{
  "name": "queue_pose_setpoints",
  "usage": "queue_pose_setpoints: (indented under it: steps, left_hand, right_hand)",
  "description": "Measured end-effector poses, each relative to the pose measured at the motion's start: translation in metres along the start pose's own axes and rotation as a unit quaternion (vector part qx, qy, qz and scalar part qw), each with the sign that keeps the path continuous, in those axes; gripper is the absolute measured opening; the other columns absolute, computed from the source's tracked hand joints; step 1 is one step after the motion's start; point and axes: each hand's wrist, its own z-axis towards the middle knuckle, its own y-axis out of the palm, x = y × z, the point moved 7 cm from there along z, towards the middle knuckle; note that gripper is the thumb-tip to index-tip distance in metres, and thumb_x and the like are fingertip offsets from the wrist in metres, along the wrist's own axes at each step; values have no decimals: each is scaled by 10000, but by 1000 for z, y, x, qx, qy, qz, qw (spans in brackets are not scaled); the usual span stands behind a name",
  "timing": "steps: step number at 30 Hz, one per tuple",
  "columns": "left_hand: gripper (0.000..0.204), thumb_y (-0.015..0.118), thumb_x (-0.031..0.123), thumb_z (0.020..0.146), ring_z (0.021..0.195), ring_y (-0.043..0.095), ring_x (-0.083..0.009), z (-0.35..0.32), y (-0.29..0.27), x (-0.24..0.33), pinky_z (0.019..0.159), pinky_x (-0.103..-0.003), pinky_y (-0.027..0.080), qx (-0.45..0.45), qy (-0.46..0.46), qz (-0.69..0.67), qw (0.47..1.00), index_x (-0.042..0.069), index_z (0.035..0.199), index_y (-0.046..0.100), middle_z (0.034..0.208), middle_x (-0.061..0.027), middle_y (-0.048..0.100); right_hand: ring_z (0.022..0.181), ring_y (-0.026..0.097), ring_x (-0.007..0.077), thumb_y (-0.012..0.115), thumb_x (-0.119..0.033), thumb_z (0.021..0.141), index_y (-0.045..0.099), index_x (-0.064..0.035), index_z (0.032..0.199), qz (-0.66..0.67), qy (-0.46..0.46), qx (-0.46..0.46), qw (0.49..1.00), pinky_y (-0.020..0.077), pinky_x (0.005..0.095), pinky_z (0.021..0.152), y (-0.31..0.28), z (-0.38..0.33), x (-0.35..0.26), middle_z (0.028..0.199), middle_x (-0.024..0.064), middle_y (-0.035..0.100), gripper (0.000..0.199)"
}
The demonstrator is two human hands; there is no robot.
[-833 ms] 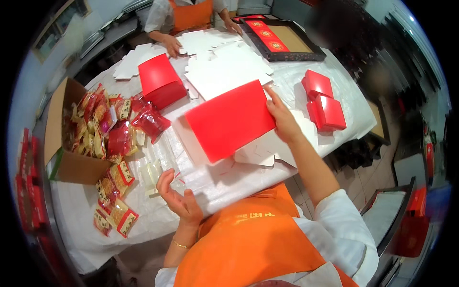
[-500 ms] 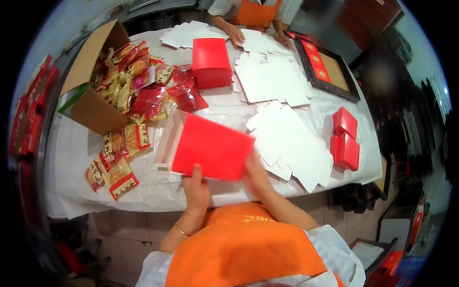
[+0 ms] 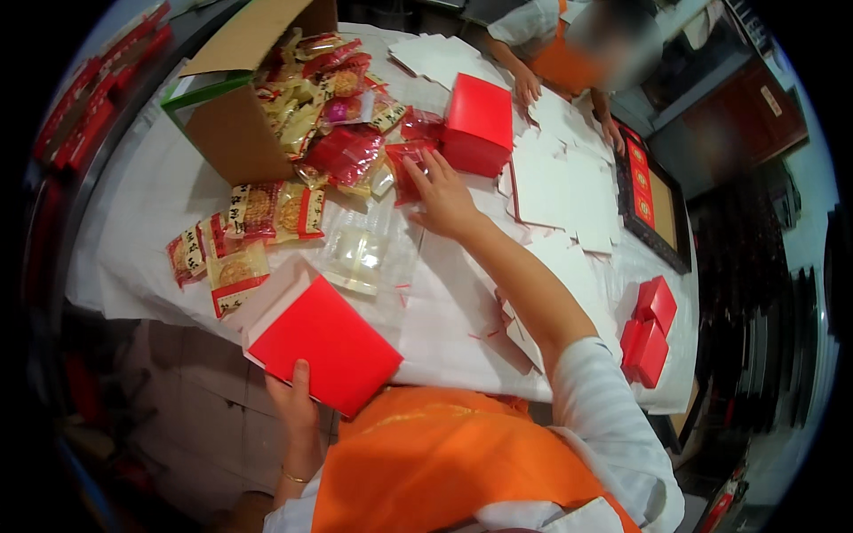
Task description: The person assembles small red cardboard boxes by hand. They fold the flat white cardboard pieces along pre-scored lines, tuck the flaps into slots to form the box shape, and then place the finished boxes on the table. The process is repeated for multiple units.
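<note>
Right hand [image 3: 447,204] has moved upper-centre, fingers spread at flat red plastic packet [image 3: 401,178]; pickup likely needs closure. Left hand [image 3: 298,404] holds rectangular red cardboard box [image 3: 327,345].

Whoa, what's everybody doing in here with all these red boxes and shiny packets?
One person's left hand holds a red box with pale flaps open at one end. The right hand is spread over a red packet, beside packets spilling from a cardboard box. Another red box sits just beyond on the table. Across the table, another person's hands are at some flat white card pieces.
</note>
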Motion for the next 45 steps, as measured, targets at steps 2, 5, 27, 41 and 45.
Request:
queue_pose_setpoints:
  steps: [2, 5, 27, 41, 45]
  left_hand:
    - [469, 666, 124, 968, 1150, 560, -178, -12, 11, 5, 992, -345, 460, -4, -26, 19, 999, -35, 1347, 441, 1276, -114, 572]
    - [486, 687, 93, 938, 1131, 570, -168, -22, 18, -5, 982, -342, 470, -21, -48, 42, 998, -39, 1337, 443, 1264, -114, 579]
    - [565, 755, 4, 837, 1129, 573, -143, -14, 143, -30, 981, -315, 483, -311, -45, -39, 948, 16, 1322, 465, 1214, -76, 592]
    - [536, 757, 6, 841, 1052, 612, -134, -10, 163, -38, 913, -291, 523, -267, -25, -26, 963, 17, 1304, 487, 1165, -75, 620]
    - [549, 781, 2, 810, 1037, 617, -142, -17, 175, -53, 901, -286, 524, -312, -24, 15, 950, 21, 1284, 505, 1142, -69, 625]
  right_hand:
    - [1347, 434, 423, 821, -309, 764, 357, -92, 1510, -31, 29, -59, 997, 438, 482, 1071, 23, 23, 8, 1463, 214, 443, 905]
    - [1270, 486, 420, 858, -370, 723, 331, -85, 1513, -17, 69, -150, 986, 478, 482, 1011, 51, 34, 6, 1365, 240, 498, 992]
    - [1129, 592, 384, 754, -423, 761, 607, -78, 1223, 90, 152, -232, 957, 399, 515, 1025, -5, -147, 37, 1231, 184, 597, 596]
    - [1054, 630, 257, 714, 14, 871, 476, -58, 1326, 358, 199, 366, 836, 547, 373, 878, -222, -176, 29, 1215, 126, 585, 518]
    - [939, 642, 283, 744, -69, 863, 508, -70, 1322, 191, -109, 142, 965, 536, 412, 780, -275, -145, -55, 1068, 138, 653, 516]
